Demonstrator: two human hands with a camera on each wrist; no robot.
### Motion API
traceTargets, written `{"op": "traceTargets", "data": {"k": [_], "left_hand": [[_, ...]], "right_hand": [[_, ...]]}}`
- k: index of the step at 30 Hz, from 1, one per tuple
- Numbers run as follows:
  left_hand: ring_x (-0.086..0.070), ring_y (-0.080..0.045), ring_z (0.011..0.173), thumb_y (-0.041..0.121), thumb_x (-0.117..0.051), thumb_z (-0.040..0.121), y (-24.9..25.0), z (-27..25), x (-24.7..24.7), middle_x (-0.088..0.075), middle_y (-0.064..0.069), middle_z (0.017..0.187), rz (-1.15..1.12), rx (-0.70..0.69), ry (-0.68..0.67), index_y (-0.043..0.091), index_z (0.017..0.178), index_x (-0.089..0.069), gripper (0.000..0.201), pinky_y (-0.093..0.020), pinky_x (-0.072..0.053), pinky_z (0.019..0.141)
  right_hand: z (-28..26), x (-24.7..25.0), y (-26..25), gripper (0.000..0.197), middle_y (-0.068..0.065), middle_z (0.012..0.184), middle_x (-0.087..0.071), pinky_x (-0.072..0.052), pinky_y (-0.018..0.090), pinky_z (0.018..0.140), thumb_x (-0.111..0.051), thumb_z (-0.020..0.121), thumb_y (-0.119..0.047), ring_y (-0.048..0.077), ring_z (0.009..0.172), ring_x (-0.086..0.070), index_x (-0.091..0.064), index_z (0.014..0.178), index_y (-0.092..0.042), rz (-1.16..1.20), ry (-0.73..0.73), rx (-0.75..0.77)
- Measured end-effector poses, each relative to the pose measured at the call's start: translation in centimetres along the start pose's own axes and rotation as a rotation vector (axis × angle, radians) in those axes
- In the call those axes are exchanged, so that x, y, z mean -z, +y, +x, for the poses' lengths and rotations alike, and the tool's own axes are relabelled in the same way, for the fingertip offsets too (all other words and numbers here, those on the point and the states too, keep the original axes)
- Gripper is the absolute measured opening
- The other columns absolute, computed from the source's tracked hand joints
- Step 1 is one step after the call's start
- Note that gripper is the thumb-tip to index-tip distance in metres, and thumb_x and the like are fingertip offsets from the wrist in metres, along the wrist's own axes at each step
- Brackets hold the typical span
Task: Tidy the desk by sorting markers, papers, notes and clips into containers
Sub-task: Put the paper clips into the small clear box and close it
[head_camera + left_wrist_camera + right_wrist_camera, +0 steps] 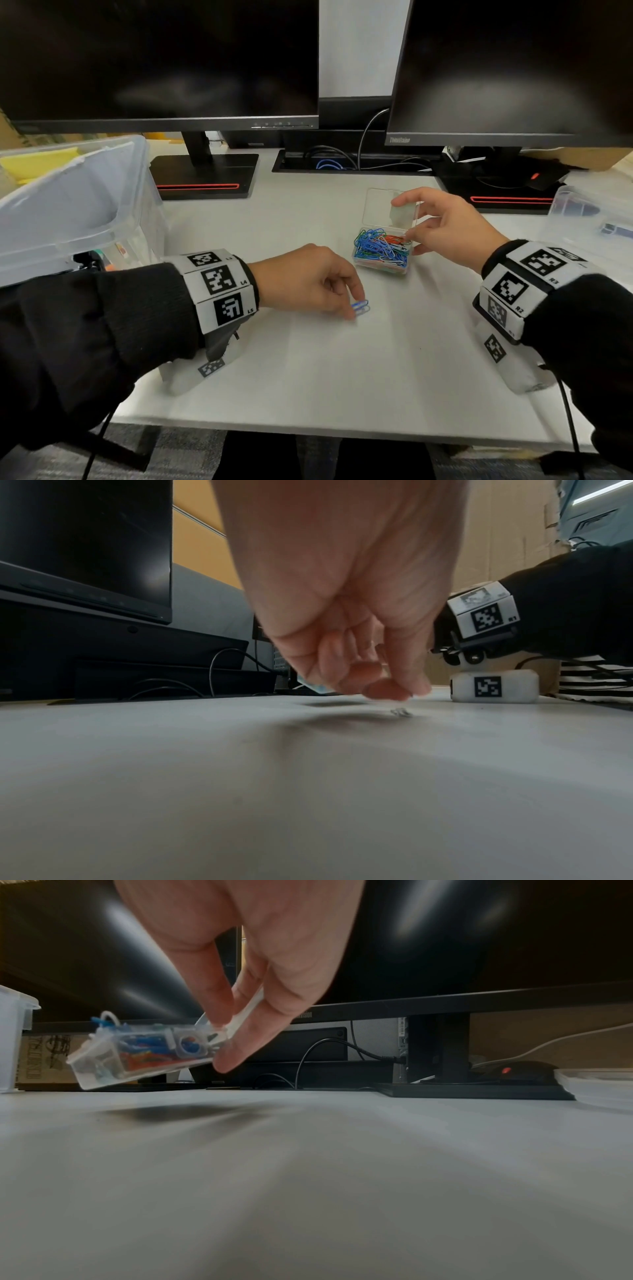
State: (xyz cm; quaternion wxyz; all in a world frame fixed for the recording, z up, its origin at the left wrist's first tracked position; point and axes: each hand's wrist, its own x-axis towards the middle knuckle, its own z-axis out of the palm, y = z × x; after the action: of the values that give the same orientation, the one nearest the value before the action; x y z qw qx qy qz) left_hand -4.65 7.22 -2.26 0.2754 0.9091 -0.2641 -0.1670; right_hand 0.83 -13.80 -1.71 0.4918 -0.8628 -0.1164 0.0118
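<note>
— Two dark monitors (161, 58) stand at the back of the white worktop (308, 370), is this correct?

— Yes, and between their stands I see some cables. At my left side there is a big clear bin (78, 205) with something yellow inside. At the far right there is another clear container (592, 219).

— What does your left hand do?

— My left hand (308, 277) is low over the worktop, near the middle. Its fingers are curled down, and the thumb and first finger close on a blue paper clip (361, 307). In the head view the clip looks pinched at the fingertips. From the left wrist view I see a small clip (400, 712) lying on the surface just under the fingertips, so I cannot tell if it is already lifted.

— And the right hand?

— My right hand (445, 229) holds the small clear box (383, 253) full of coloured paper clips. The fingers grip it at its right side, near the hinge, and the lid (390, 207) stands open behind. In the right wrist view the box (143, 1056) is tilted, its far end lower, and it is off the worktop.

— How far is the box from the left hand?

— It is near, a little behind and to the right of the blue clip.
</note>
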Motion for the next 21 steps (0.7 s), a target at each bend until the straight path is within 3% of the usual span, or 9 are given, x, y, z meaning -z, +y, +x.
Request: {"op": "traceTargets", "data": {"k": [3, 7, 11, 14, 17, 19, 21], "left_hand": [[-0.05, 0.005, 0.052, 0.025, -0.072, 0.079, -0.1, 0.2, -0.4, -0.065, 0.004, 0.071, 0.056, 0.034, -0.02, 0.015, 0.103, -0.065, 0.026, -0.008, -0.038, 0.056], [-0.048, 0.009, 0.049, 0.023, -0.066, 0.082, 0.5, 0.8, -0.9, -0.058, 0.008, 0.067, 0.166, -0.006, 0.001, 0.017, 0.097, -0.066, 0.016, -0.008, -0.035, 0.054], [-0.047, 0.01, 0.045, 0.02, -0.064, 0.082, 1.0, 1.2, -1.0, -0.054, 0.012, 0.057, 0.168, 0.015, -0.03, 0.019, 0.081, -0.063, 0.001, -0.004, -0.034, 0.048], [-0.046, 0.008, 0.042, 0.021, -0.064, 0.081, 0.8, 1.2, -1.0, -0.051, 0.012, 0.054, 0.17, 0.045, -0.063, 0.023, 0.069, -0.055, 0.015, -0.004, -0.033, 0.044], [-0.048, 0.002, 0.048, 0.02, -0.062, 0.082, 0.8, 1.1, -1.0, -0.053, 0.011, 0.06, 0.205, 0.026, -0.066, 0.025, 0.064, -0.05, 0.022, -0.006, -0.033, 0.046], [-0.046, -0.006, 0.057, 0.018, -0.06, 0.082, 0.9, 1.1, -1.0, -0.056, 0.002, 0.073, 0.245, -0.014, -0.028, 0.02, 0.07, -0.053, 0.014, -0.009, -0.033, 0.052], [-0.046, -0.004, 0.057, 0.014, -0.061, 0.08, 0.9, 1.0, -0.9, -0.055, 0.002, 0.072, 0.249, -0.052, 0.006, 0.015, 0.075, -0.053, 0.009, -0.009, -0.034, 0.053]], "right_hand": [[0.0, -0.1, -0.1, 0.043, 0.007, 0.104, -0.05, -0.06, 0.027, 0.065, -0.056, 0.083, 0.01, 0.02, 0.076, -0.066, -0.06, 0.109, -0.024, 0.001, -0.026, 0.006], [-0.1, -0.1, 0.0, 0.042, 0.008, 0.107, -0.052, -0.06, 0.026, 0.065, -0.056, 0.084, 0.009, 0.017, 0.075, -0.067, -0.06, 0.108, -0.025, -0.008, -0.046, 0.01], [0.0, -0.1, 0.2, 0.042, 0.01, 0.109, -0.052, -0.059, 0.023, 0.063, -0.056, 0.084, 0.009, 0.018, 0.074, -0.066, -0.06, 0.107, -0.026, -0.026, -0.065, 0.001], [0.0, -0.2, 0.2, 0.042, 0.011, 0.106, -0.05, -0.059, 0.022, 0.063, -0.056, 0.083, 0.009, 0.021, 0.073, -0.065, -0.06, 0.106, -0.026, -0.036, -0.072, 0.01], [-0.1, -0.1, 0.2, 0.041, 0.002, 0.096, -0.048, -0.059, 0.021, 0.064, -0.056, 0.084, 0.008, 0.017, 0.068, -0.063, -0.059, 0.105, -0.027, -0.048, -0.079, 0.008], [-0.1, -0.1, 0.2, 0.042, -0.002, 0.093, -0.047, -0.059, 0.022, 0.065, -0.056, 0.084, 0.008, 0.018, 0.069, -0.064, -0.059, 0.106, -0.028, -0.058, -0.088, 0.003], [-0.1, -0.2, 0.2, 0.042, -0.002, 0.096, -0.047, -0.06, 0.027, 0.07, -0.057, 0.084, 0.007, 0.02, 0.074, -0.066, -0.059, 0.107, -0.028, -0.069, -0.097, 0.002]]}}
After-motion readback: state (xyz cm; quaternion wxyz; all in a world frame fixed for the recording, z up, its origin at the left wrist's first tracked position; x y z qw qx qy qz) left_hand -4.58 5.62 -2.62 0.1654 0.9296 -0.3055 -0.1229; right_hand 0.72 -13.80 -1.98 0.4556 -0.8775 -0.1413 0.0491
